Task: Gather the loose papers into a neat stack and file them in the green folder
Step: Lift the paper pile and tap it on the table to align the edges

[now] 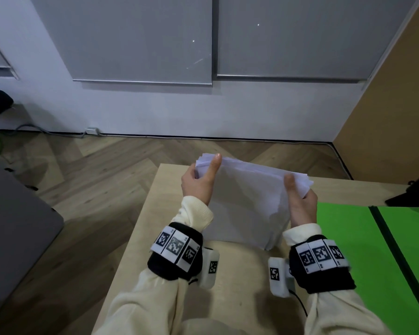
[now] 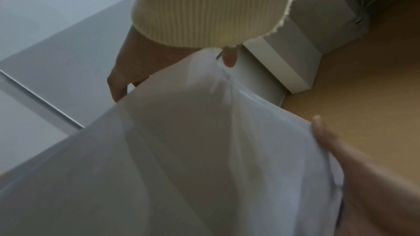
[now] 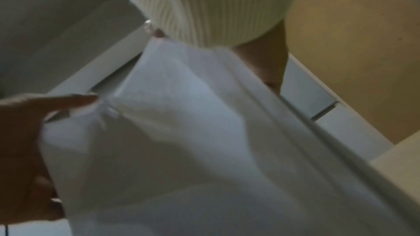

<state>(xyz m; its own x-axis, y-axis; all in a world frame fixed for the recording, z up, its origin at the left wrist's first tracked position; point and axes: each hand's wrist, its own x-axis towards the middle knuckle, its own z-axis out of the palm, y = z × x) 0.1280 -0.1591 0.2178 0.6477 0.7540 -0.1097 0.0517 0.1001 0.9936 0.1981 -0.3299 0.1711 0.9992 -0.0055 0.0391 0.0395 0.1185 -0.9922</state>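
A stack of white papers [image 1: 247, 201] stands on its lower edge on the light wooden table [image 1: 228, 286], with its top edges uneven and fanned. My left hand [image 1: 198, 182] grips the stack's upper left corner, thumb on the near face. My right hand [image 1: 300, 201] grips the right side the same way. The open green folder [image 1: 348, 238] lies flat on the table just right of the stack, a dark spine line running across it. In the left wrist view the papers [image 2: 193, 150] fill the frame beside my left hand [image 2: 329, 159]. The right wrist view shows the papers [image 3: 193, 132] and my right hand [image 3: 34, 132].
A dark object [image 1: 411, 192] sits at the table's far right edge beyond the folder. A grey surface [image 1: 15, 226] stands to the left across a strip of wooden floor [image 1: 94, 177]. A brown panel [image 1: 385, 105] rises at the right.
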